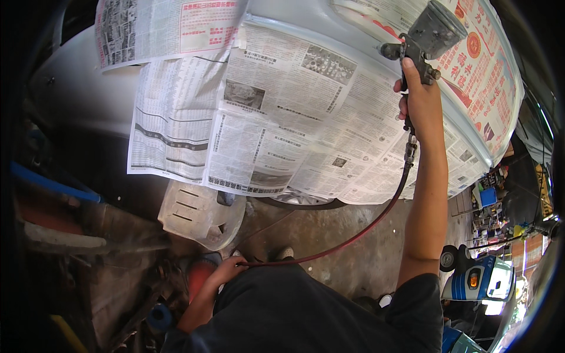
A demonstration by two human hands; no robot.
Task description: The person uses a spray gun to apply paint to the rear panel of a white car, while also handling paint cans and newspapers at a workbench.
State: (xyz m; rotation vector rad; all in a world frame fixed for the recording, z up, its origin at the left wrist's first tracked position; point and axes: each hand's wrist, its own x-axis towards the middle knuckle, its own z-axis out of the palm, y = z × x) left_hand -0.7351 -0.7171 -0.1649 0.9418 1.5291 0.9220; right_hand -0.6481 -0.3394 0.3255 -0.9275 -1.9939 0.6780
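Observation:
My right hand is wrapped round the handle of a paint spray gun, held out at the upper right with its dark, paint-stained cup on top. From the gun's base a red air hose curves down and left to my waist. There my left hand has its fingers closed on the hose. Behind the gun stands a car body with a bare grey panel at the top. Newspaper sheets hang over its side, and red-printed paper covers the part at the right.
A worn, pale plastic stool stands below the papered car, left of my feet. Part of a wheel shows under the paper. At the right, a blue-and-white vehicle and cluttered shelves stand farther off. A blue bar lies at the left.

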